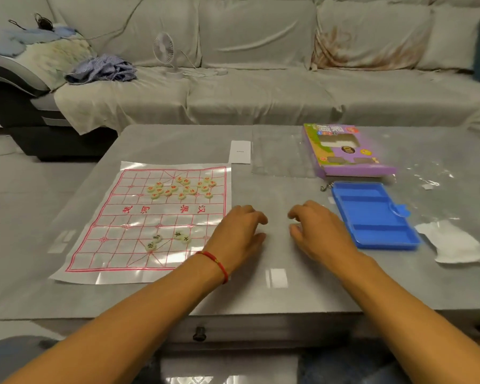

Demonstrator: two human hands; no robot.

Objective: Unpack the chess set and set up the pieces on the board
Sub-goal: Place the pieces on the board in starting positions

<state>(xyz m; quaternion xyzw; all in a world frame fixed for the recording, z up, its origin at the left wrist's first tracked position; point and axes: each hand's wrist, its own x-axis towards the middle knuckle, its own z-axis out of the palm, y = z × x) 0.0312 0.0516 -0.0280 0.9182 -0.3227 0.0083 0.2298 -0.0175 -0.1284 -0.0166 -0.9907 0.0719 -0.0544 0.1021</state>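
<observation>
Chess pieces (181,186) untouched; hands loosely curled: left (237,231), right (320,231).

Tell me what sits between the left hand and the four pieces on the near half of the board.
Nothing visible: only bare board sheet lies between the left hand and the four near pieces.

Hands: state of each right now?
Left hand: fingers loosely curled, holding nothing visible.
Right hand: fingers loosely curled, holding nothing visible.

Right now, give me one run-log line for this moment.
left hand: empty, on table | right hand: empty | pieces: heaped unsorted on board | blue tray: empty
</observation>
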